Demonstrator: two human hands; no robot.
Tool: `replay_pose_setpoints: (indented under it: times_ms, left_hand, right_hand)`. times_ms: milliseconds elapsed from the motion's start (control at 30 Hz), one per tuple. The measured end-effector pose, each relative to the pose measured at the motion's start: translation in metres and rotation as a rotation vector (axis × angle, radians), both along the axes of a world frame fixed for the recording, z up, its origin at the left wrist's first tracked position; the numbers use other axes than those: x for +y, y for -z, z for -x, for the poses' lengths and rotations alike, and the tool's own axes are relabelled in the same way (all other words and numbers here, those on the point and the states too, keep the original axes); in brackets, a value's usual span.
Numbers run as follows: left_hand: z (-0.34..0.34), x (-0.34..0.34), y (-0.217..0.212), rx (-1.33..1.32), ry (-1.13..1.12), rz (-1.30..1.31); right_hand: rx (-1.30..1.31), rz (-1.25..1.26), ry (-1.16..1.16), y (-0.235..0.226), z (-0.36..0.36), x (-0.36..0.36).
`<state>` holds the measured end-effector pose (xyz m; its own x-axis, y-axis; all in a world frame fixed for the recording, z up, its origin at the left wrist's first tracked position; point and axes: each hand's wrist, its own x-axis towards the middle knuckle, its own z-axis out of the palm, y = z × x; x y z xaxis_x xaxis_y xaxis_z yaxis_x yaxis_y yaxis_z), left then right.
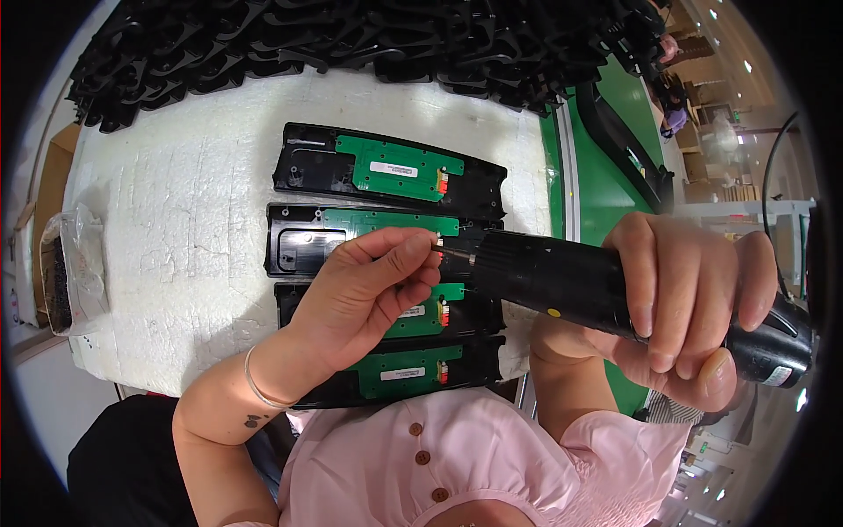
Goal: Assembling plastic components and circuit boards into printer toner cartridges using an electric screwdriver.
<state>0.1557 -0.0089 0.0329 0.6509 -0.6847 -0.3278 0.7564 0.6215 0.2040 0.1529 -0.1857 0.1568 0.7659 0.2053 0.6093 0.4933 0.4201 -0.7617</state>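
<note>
My right hand (685,290) is wrapped round a black electric screwdriver (553,277), held almost level with its bit (457,254) pointing left. The fingertips of my left hand (378,272) are pinched together at the tip of that bit. Whatever small piece they may hold is hidden. Below both hands, several long black plastic panels lie in a column, each with a green circuit board. The farthest panel (307,167) shows its board (413,158) fully, with a white label and a red connector. My hands and the screwdriver partly cover the second panel (290,250).
White foam (176,220) covers the work surface. A heap of black plastic parts (378,44) runs along the far edge. To the right, a green belt (632,97) carries another black panel (615,140). A clear plastic bag (83,272) stands at left; a black cable (767,176) loops at right.
</note>
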Motion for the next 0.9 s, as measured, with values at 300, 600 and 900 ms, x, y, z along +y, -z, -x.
replay_pose_setpoints:
  times_ms: [300, 600, 900]
  left_hand:
    - [0.005, -0.006, -0.007, -0.07, 0.072, 0.23]
    - [0.009, -0.011, -0.008, -0.066, 0.183, -0.078]
    - [0.005, -0.003, -0.004, -0.199, 0.199, -0.121]
  right_hand:
    - [-0.027, 0.05, -0.099, 0.003, -0.013, -0.008]
    - [0.172, -0.055, 0.528, 0.06, -0.08, -0.025]
    - [0.185, 0.005, 0.487, 0.065, -0.087, -0.029]
